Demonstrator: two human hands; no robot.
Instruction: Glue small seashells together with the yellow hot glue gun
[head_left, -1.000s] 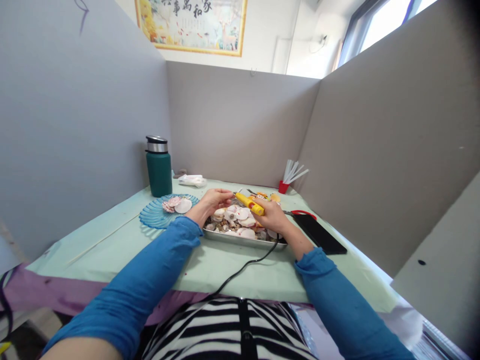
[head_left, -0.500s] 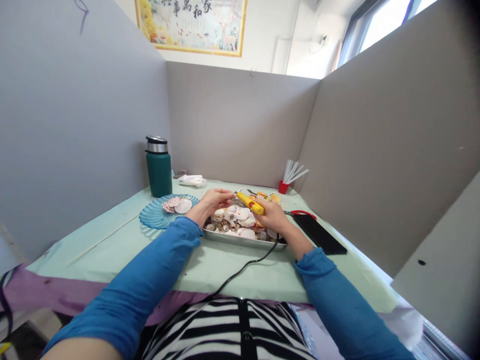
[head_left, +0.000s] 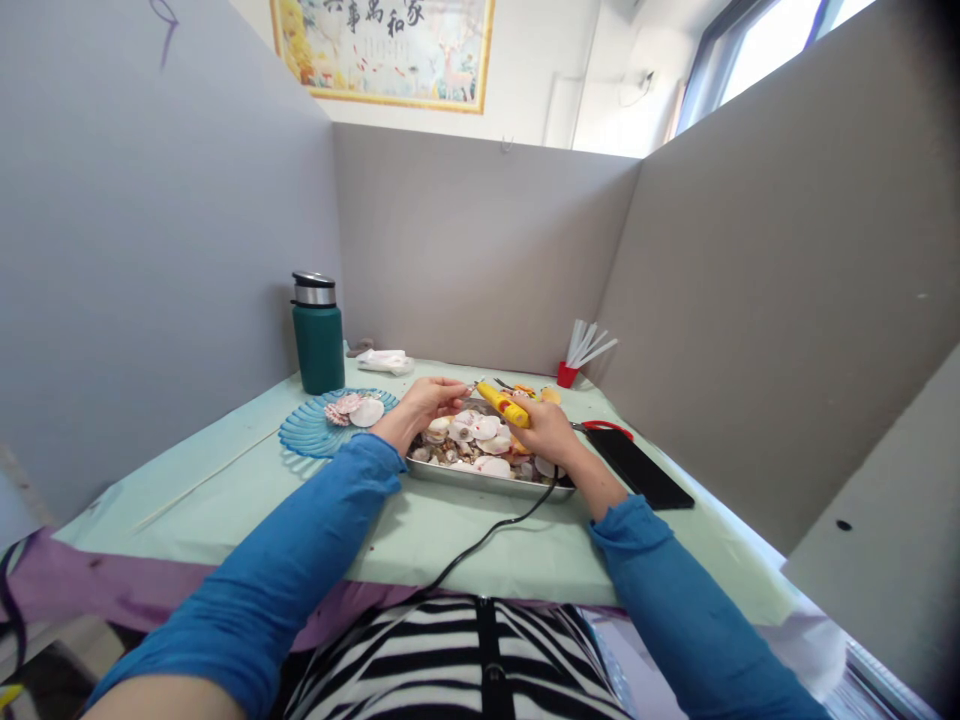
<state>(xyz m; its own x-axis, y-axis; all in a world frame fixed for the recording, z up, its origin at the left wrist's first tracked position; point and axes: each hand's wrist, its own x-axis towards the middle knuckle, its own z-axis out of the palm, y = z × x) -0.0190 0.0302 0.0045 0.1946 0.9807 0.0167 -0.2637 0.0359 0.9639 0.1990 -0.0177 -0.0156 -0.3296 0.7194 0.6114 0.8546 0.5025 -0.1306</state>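
In my right hand (head_left: 546,428) is a yellow hot glue gun (head_left: 501,402), its nozzle pointing up and left toward my left fingertips. A black cord (head_left: 480,545) trails from it down to the table's front edge. My left hand (head_left: 433,402) pinches something very small at its fingertips, too tiny to name, close by the nozzle. Both hands are above a metal tray (head_left: 487,482) heaped with seashells (head_left: 480,430), white ones on top and small brown ones among them. My right hand hides part of the heap.
Left of the tray, a blue ribbed glass plate (head_left: 300,430) bears several shells, with a green bottle (head_left: 318,345) behind. On the right lie a black phone-like slab (head_left: 637,468) and red-handled scissors (head_left: 611,429). A red cup (head_left: 568,375) holds glue sticks (head_left: 589,343). Grey partitions (head_left: 480,250) enclose the table.
The glue gun's nozzle has shifted slightly to the right, a little away from my left fingertips. My left hand has barely moved, still pinched.
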